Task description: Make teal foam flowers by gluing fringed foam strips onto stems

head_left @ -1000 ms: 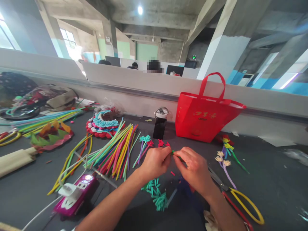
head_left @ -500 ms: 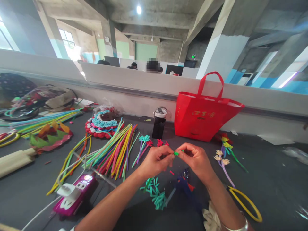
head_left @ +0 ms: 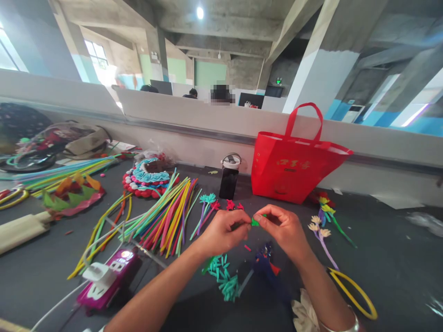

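Between my fingertips, above the dark table, is a small bright green piece (head_left: 255,222), partly hidden by the fingers; its exact kind is too small to make out. My left hand (head_left: 226,230) pinches it from the left. My right hand (head_left: 282,227) is closed on its other side, with thumb and forefinger together. Below the hands lies a pile of short teal pieces (head_left: 228,286), like cut pipe cleaners. Beside that pile is a dark blue bundle (head_left: 266,263) with a red bit. Small red flowers (head_left: 232,205) lie just behind my left hand.
Many coloured fuzzy stems (head_left: 169,212) are spread left of my hands. A purple power strip (head_left: 107,279) with a plug sits front left. Behind stand a phone (head_left: 228,183) against a bottle (head_left: 231,160) and a red bag (head_left: 294,168). Right lie finished flowers (head_left: 320,226) and a yellow loop (head_left: 356,293).
Both hands stay almost in place, still pinching the green piece. Its visible part has shifted slightly between the fingertips, and the right fingers have moved a little.
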